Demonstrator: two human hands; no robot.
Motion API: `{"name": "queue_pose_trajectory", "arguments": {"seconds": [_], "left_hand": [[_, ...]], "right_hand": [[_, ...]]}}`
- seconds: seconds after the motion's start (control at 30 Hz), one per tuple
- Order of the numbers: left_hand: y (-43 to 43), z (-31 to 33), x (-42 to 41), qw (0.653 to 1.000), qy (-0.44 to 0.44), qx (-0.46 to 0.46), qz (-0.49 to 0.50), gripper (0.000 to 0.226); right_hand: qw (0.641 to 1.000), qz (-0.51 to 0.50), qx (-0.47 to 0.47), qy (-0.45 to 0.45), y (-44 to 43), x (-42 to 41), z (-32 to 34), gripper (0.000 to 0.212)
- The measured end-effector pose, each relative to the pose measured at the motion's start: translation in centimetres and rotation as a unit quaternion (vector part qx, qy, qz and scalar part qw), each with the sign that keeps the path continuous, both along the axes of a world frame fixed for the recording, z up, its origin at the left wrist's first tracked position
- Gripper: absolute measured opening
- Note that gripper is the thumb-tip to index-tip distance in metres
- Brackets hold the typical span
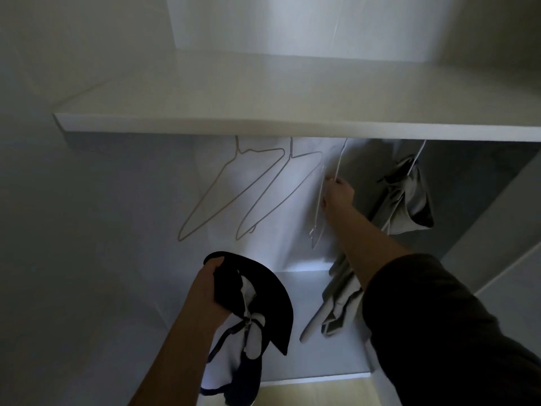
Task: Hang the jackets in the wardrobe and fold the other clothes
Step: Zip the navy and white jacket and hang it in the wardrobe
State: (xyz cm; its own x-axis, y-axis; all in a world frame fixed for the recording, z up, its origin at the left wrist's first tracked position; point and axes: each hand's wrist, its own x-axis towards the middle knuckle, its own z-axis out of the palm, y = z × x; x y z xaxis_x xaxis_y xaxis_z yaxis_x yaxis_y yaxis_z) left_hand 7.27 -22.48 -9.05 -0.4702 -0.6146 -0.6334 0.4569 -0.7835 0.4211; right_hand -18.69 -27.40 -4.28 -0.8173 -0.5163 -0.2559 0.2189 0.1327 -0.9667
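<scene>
Flanking right hand's (338, 193) hanger (317, 218): two wire hangers (291, 155), grey garment (412, 200).

Under the shelf (263, 121)
Two hangers (237, 150) hang left. Your right hand (338, 194) holds a third hanger (340, 162) beside them. More clothes (409, 200) hang farther right. Your left hand (207, 288) holds the jacket (263, 288), lower and nearer you.

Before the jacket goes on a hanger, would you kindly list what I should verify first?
1. Right hand grips the white hanger: ok.
2. Left hand holds the dark jacket: ok.
3. Hanger's hook free of the rail: cannot tell, the shelf hides it.
4. Jacket opened out to take the hanger: not ok, it hangs bunched.
5. Spare empty hangers to the left: ok, two.
</scene>
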Motion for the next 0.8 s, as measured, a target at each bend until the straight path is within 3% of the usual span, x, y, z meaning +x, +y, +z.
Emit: {"name": "queue_pose_trajectory", "arguments": {"seconds": [0.1, 0.23, 0.33, 0.43, 0.7, 0.8], "left_hand": [[0.9, 0.1, -1.2, 0.999, 0.023, -0.017, -0.015, 0.059], [2.6, 0.6, -2.9, 0.997, -0.02, -0.061, -0.035, 0.035], [4.3, 1.2, -4.2, 0.996, -0.013, -0.068, -0.05, 0.038], [6.7, 2.3, -5.8, 0.994, -0.023, -0.08, -0.072, 0.018], [14.3, 3.4, -9.9, 0.972, -0.109, -0.163, -0.133, 0.029], [17.1, 3.1, -10.8, 0.966, -0.115, -0.169, -0.157, 0.032]], "right_hand": [[1.0, 0.006, -0.02, 0.012, 2.6, -0.7, -0.3, 0.027], [0.998, 0.029, -0.051, 0.011, 7.8, -0.9, -0.6, 0.024], [0.996, 0.052, -0.064, -0.021, 12.8, -0.8, -1.4, 0.019], [0.994, 0.081, -0.062, -0.043, 19.1, -0.1, -2.9, 0.019], [0.997, 0.068, -0.037, 0.007, 35.4, -0.2, -6.8, 0.044], [0.996, 0.065, -0.068, 0.005, 39.0, -1.5, -6.6, 0.034]]}}
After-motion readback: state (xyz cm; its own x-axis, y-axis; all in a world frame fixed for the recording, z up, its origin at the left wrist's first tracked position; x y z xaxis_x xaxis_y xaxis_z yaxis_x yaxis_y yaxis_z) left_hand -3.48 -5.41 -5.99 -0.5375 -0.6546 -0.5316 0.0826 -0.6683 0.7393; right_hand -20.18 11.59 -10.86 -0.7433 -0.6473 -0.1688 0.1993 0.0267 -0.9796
